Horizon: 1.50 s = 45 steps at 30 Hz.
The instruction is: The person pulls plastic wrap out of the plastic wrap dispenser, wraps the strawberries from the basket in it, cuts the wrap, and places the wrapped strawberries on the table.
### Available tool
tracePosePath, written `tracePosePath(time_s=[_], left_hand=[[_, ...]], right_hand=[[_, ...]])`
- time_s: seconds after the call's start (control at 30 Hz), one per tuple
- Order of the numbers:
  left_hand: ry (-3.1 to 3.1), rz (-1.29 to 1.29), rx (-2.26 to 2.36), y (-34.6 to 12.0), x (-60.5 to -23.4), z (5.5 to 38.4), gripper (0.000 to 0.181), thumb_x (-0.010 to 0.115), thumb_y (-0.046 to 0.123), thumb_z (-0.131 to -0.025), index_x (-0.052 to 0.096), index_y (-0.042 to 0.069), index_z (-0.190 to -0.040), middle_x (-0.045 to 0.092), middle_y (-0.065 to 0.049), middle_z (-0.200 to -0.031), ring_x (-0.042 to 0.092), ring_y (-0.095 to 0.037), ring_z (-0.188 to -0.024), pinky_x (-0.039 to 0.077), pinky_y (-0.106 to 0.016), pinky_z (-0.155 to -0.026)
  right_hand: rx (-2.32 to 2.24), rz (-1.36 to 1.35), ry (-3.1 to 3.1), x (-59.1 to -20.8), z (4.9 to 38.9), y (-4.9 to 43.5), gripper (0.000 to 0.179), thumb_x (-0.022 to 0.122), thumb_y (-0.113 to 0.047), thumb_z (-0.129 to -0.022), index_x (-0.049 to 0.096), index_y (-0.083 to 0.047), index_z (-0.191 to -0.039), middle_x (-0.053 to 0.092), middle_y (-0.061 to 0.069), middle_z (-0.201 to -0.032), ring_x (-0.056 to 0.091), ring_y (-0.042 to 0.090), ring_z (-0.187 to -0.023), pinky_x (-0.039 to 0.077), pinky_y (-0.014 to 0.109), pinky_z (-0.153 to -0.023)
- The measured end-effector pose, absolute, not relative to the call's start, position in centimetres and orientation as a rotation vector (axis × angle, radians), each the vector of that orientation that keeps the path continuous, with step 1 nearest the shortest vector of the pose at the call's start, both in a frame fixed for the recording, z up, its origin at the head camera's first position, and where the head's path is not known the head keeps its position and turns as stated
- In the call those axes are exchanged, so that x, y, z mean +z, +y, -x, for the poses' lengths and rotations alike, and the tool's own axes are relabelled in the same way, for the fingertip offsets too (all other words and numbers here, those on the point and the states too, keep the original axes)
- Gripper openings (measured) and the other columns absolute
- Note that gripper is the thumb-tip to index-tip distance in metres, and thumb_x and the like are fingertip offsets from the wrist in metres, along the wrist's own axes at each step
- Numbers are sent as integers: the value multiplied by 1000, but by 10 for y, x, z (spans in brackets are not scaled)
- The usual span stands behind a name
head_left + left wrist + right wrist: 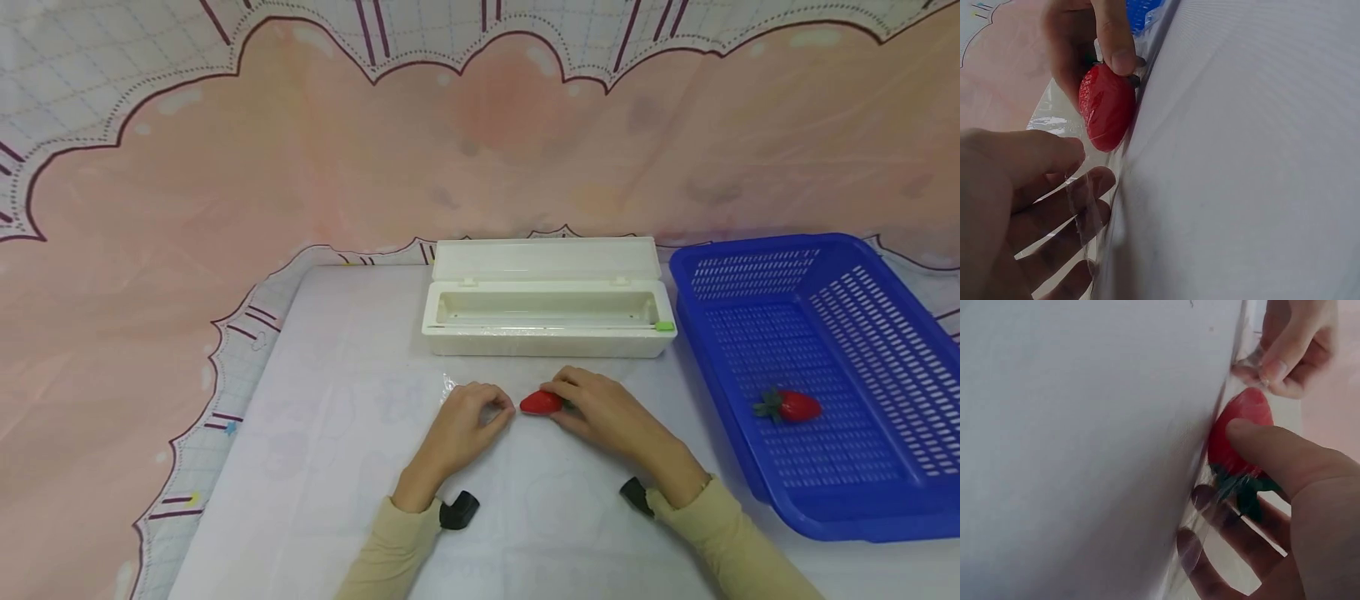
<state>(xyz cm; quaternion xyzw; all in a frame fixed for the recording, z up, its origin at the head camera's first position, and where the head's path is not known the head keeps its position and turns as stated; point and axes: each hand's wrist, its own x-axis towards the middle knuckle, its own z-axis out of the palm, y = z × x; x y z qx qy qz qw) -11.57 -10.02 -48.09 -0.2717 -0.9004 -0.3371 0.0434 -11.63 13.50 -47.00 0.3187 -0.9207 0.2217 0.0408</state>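
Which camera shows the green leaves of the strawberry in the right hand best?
The right wrist view: it is close, so the strawberry shows its leaves large. The head view shows them tiny, mostly hidden; the left wrist view shows just a dark green bit by the right hand.

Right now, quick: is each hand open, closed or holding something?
Left hand: closed, thumb and finger pinching clear film.
Right hand: closed, holding a strawberry.
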Motion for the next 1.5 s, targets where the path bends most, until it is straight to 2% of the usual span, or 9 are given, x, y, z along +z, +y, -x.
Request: tracePosePath(time_s=[0.17, 0.47, 0.67, 0.97, 1.3, 1.5], left_hand=[[-2785, 808, -1014, -101, -482, 117, 5, 65, 24, -86, 67, 19, -86, 63, 13, -83, 55, -2, -81, 42, -27, -78], [-2844, 761, -993, -99, -482, 122, 5, 64, 25, -87, 66, 20, -88, 64, 13, -81, 55, -2, -77, 42, -26, -73], [-2861, 713, -982, -95, -479, 127, 5, 65, 22, -87, 66, 18, -87, 63, 11, -76, 56, -2, -71, 46, -23, -68], [-2862, 644, -1004, -91, -476, 132, 5, 65, 22, -86, 66, 17, -87, 62, 13, -72, 53, -2, -64, 44, -21, -60], [-2882, 672, -1065, -93, -478, 135, 5, 65, 24, -86, 66, 20, -88, 61, 15, -73, 54, 1, -66, 44, -21, -63], [-2886, 662, -1075, -92, -478, 135, 6, 62, 25, -89, 64, 20, -91, 61, 14, -76, 55, 0, -70, 46, -22, -67]], right_hand=[[765, -956, -2872, -469, 115, 138, 36, 69, -25, -83, 63, -12, -117, 55, -5, -104, 54, 8, -86, 48, 28, -73], [893, -899, -2990, -460, 118, 140, 34, 62, -28, -89, 60, -15, -120, 54, -10, -99, 50, 4, -83, 46, 27, -74], [1001, -809, -2988, -459, 123, 139, 29, 63, -26, -88, 56, -17, -114, 59, -9, -97, 53, 6, -86, 48, 29, -79], [1042, -776, -2967, -458, 128, 137, 25, 61, -26, -89, 63, -15, -111, 61, -7, -97, 56, 8, -89, 48, 32, -80], [1151, -756, -3002, -464, 137, 140, 22, 60, -29, -89, 66, -17, -107, 62, -10, -93, 56, 7, -86, 48, 31, -78], [1183, -797, -2968, -465, 140, 142, 25, 60, -27, -90, 66, -14, -110, 64, -7, -97, 57, 9, -90, 48, 34, -81]])
